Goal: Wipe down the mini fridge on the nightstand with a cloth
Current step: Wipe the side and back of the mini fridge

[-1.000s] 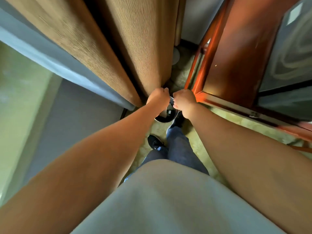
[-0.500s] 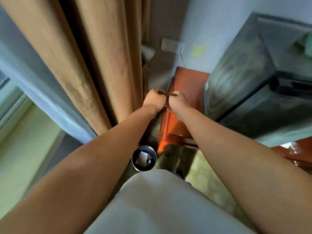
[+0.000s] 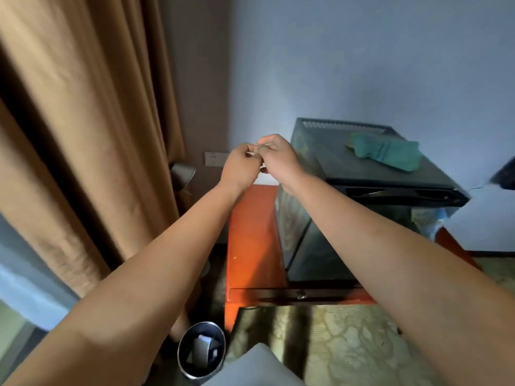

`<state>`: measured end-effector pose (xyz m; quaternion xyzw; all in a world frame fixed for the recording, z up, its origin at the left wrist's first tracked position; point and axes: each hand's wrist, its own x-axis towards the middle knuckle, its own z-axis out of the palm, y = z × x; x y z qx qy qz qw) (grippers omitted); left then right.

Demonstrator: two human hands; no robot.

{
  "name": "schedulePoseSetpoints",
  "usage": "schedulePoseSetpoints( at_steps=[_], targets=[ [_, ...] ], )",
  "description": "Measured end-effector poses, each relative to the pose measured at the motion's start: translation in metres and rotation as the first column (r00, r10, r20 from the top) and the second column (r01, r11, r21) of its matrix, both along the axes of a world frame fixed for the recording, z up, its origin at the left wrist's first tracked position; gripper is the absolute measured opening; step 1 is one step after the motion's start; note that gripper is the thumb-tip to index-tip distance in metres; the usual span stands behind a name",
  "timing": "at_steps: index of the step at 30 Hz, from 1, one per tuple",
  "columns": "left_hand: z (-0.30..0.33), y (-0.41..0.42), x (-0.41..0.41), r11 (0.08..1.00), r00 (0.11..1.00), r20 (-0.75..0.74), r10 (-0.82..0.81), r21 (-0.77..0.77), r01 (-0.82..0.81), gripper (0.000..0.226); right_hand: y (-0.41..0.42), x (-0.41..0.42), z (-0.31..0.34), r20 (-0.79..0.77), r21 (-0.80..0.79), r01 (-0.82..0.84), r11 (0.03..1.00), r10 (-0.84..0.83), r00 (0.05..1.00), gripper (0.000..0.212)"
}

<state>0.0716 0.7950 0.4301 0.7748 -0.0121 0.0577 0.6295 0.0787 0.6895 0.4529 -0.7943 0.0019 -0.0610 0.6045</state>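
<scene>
A black mini fridge point(image 3: 362, 174) stands on an orange-red nightstand point(image 3: 250, 246) against the wall. A crumpled teal cloth point(image 3: 386, 154) lies on the fridge's top, towards the back right. My left hand point(image 3: 241, 167) and my right hand point(image 3: 278, 157) are raised together in front of the fridge's left corner, fingers curled. Between them they pinch something small and pale, too small to identify. Neither hand touches the cloth or the fridge.
Tan curtains point(image 3: 92, 135) hang at the left. A round metal waste bin point(image 3: 202, 349) with paper scraps sits on the floor near my feet. A wall socket point(image 3: 216, 158) and a small lamp point(image 3: 182, 174) are behind the nightstand. Patterned carpet point(image 3: 334, 344) covers the floor.
The view has swung up from the floor to the fridge and wall. My hands stayed together and rose; the teal cloth on the fridge top is now in view.
</scene>
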Motion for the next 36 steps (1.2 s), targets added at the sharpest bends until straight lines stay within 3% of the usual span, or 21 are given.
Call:
schedulePoseSetpoints(
  at_steps=[2, 10, 16, 20, 24, 29, 36],
  targets=[
    [0.013, -0.023, -0.001, 1.0, 0.999, 0.043, -0.009, -0.005, 0.009, 0.014, -0.026, 0.0, 0.014, 0.041, -0.049, 0.012, 0.999, -0.01, 0.999, 0.02],
    [0.036, -0.131, -0.008, 0.992, 0.993, 0.012, -0.12, -0.029, 0.12, 0.021, -0.145, -0.009, 0.031, 0.08, -0.137, 0.074, 0.988, -0.063, 0.995, 0.02],
    [0.046, -0.212, -0.009, 0.982, 0.982, 0.016, -0.19, 0.019, 0.19, 0.012, -0.242, -0.011, 0.035, 0.088, -0.228, 0.119, 0.966, -0.101, 0.991, 0.021],
    [0.049, -0.249, -0.004, 0.982, 0.982, -0.025, -0.189, 0.015, 0.189, 0.014, -0.296, -0.003, 0.034, 0.091, -0.343, 0.161, 0.926, -0.138, 0.986, 0.024],
    [0.05, -0.275, 0.004, 0.986, 0.982, -0.083, -0.167, -0.003, 0.167, 0.014, -0.339, 0.012, 0.03, 0.093, -0.516, 0.194, 0.835, -0.17, 0.981, 0.037],
    [0.052, -0.297, 0.011, 0.98, 0.968, -0.168, -0.187, -0.101, 0.172, 0.023, -0.366, 0.036, 0.027, 0.127, -0.753, 0.174, 0.635, -0.12, 0.985, 0.058],
    [0.05, -0.311, 0.028, 0.977, 0.962, -0.222, -0.158, -0.174, 0.12, 0.026, -0.369, 0.075, 0.02, 0.051, -0.874, 0.063, 0.482, -0.037, 0.998, 0.075]
  ],
)
